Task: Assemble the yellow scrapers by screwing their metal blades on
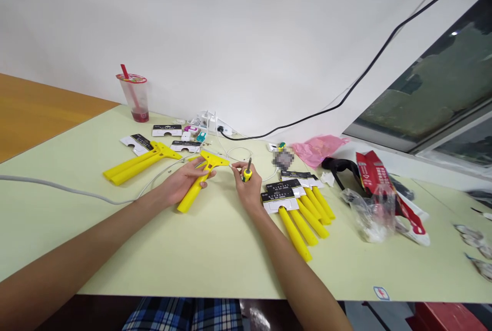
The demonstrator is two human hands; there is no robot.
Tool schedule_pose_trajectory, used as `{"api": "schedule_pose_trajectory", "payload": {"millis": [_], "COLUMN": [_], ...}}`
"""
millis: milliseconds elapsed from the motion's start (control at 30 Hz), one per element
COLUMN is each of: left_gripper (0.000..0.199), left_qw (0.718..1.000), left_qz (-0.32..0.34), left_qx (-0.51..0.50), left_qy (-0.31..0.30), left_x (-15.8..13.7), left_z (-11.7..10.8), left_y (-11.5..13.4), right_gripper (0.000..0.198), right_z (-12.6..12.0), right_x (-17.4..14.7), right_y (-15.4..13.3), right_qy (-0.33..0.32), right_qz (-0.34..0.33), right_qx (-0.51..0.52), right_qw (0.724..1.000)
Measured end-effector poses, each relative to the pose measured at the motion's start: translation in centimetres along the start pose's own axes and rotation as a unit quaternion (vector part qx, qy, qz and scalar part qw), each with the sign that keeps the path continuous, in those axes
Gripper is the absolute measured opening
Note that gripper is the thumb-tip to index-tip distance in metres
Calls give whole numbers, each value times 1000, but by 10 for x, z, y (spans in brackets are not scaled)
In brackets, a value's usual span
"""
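In front of the power strip, the left hand grips a scraper; the right hand holds a screwdriver, fingertips by the scraper's head. Right of the strip, carded scrapers look done; left, bare scrapers and loose cards seem left to do. The gripped one, uncarded, appears midway.

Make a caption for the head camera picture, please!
Left hand holding a yellow T-shaped tool, right hand holding a screwdriver.

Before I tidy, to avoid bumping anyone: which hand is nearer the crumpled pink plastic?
Right. The right hand is left of the pink plastic; the left hand is farther left, holding a yellow plastic T-shaped tool.
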State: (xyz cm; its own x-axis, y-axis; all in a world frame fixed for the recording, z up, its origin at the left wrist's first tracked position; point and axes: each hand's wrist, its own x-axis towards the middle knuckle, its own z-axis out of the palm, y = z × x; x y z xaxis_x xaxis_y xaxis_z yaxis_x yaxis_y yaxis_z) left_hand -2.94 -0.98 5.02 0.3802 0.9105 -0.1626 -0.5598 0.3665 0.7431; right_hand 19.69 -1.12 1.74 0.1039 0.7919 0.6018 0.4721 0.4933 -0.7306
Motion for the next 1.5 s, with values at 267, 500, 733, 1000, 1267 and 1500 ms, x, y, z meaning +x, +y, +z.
{"api": "schedule_pose_trajectory", "payload": {"millis": [267, 500, 733, 1000, 1267, 1500], "left_gripper": [50, 59, 57, 56, 55, 58], "left_qw": [999, 997, 996, 995, 996, 996], "left_qz": [-3, 5, -2, 1, -6, -8], "left_qx": [44, 61, 78, 89, 80, 77], "left_qy": [-21, -38, -41, -44, -49, -33], "left_x": [-2, 0, -2, -2, -3, -3], "left_z": [1, -1, 2, 5, 7, 6], "left_y": [-2, -5, -6, -8, -6, -8], "right_gripper": [14, 18, 20, 18, 14, 12], "right_z": [1, 0, 3, 4, 5, 4], "right_x": [-2, -2, -3, -5, -4, -3], "right_y": [2, 2, -2, -4, -1, -4], "right_qy": [17, 6, -16, -51, -49, -43], "right_qz": [-36, -20, -15, 6, -5, -1], "right_qx": [20, 22, 40, 43, 41, 56], "right_qw": [999, 1000, 999, 998, 998, 998]}}
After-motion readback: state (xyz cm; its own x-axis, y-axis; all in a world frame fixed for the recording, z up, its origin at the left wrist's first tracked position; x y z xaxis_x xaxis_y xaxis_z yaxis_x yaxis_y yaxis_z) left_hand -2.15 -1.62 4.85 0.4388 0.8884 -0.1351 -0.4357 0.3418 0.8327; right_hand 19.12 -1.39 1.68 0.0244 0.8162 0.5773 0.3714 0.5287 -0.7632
